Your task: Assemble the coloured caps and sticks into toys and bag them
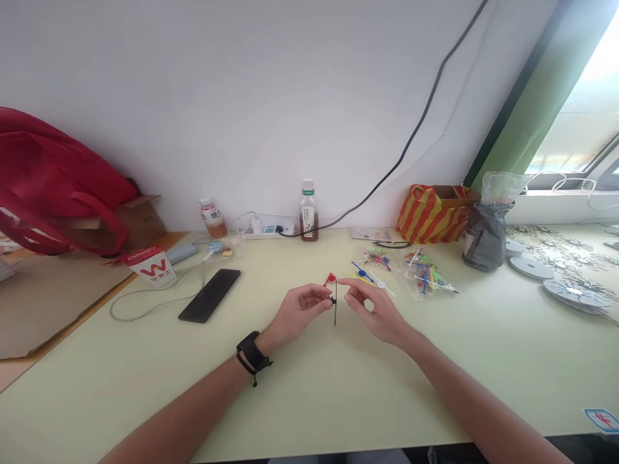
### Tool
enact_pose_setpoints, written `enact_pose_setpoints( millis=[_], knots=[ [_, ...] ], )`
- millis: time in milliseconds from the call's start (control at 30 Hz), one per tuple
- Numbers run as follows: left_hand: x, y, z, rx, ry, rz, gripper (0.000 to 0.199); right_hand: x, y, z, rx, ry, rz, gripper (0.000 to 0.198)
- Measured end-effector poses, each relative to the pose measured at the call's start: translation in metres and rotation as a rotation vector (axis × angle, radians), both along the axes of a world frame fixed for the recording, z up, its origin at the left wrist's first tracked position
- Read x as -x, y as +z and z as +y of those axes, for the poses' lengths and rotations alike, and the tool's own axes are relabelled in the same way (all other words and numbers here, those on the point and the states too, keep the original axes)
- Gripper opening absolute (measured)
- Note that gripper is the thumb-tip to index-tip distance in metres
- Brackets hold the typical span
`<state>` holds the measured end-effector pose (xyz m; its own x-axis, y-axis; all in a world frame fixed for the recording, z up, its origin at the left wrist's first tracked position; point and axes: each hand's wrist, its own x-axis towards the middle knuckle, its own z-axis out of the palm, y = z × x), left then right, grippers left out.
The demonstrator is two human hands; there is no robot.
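My left hand (300,309) pinches the small hub of a thin black plastic stick piece (335,314) between thumb and fingertips, above the table. The piece stands roughly upright. My right hand (380,312) is on its other side, index fingertip at the top end, thumb and fingers apart. Just behind the left fingertips lies a red plastic piece (331,278). Beyond my right hand are a blue stick piece (362,273) and a white one (382,283), with a bit of yellow beside them.
Clear bags of coloured pieces (428,276) lie behind on the right. A black phone (210,296) and a red-white box (152,267) are on the left. A bottle (309,212) stands by the wall near a power strip (273,229). Grey discs (575,295) sit far right.
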<state>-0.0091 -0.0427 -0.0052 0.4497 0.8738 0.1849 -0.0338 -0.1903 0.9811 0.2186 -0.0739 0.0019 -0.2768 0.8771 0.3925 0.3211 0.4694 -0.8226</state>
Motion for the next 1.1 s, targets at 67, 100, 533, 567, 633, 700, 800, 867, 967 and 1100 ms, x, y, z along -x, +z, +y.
enact_pose_setpoints(
  millis=[67, 100, 533, 567, 633, 700, 800, 867, 967, 1100],
  knots=[
    [0.001, 0.0, 0.0, 0.011, -0.005, -0.005, 0.034, 0.001, -0.001, -0.002, -0.008, -0.003, 0.033, 0.049],
    [0.001, 0.0, 0.0, 0.017, -0.005, -0.009, 0.034, 0.002, -0.001, -0.003, -0.003, -0.014, 0.051, 0.052],
    [0.001, 0.001, 0.001, 0.005, 0.002, -0.021, 0.033, 0.007, 0.004, 0.001, 0.172, 0.081, 0.108, 0.041],
    [0.001, 0.001, 0.001, 0.006, 0.0, -0.019, 0.032, 0.008, 0.003, 0.001, 0.172, 0.076, 0.13, 0.037],
    [0.001, 0.002, 0.0, 0.012, -0.008, -0.014, 0.031, 0.01, 0.0, 0.0, 0.162, 0.055, 0.15, 0.031],
    [0.001, 0.002, -0.001, 0.02, -0.019, -0.014, 0.03, 0.011, -0.002, 0.0, 0.157, 0.044, 0.15, 0.027],
    [0.001, 0.001, -0.001, 0.022, -0.031, -0.023, 0.029, 0.012, -0.002, -0.001, 0.164, 0.063, 0.132, 0.022],
    [0.0, 0.001, -0.001, 0.023, -0.038, -0.03, 0.029, 0.012, -0.002, -0.002, 0.161, 0.069, 0.117, 0.019],
    [0.0, 0.001, 0.0, 0.022, -0.035, -0.031, 0.028, 0.011, -0.001, -0.002, 0.142, 0.054, 0.101, 0.018],
    [0.001, 0.003, 0.0, 0.03, -0.022, -0.03, 0.028, 0.008, -0.003, -0.003, 0.114, 0.024, 0.108, 0.045]
  ],
)
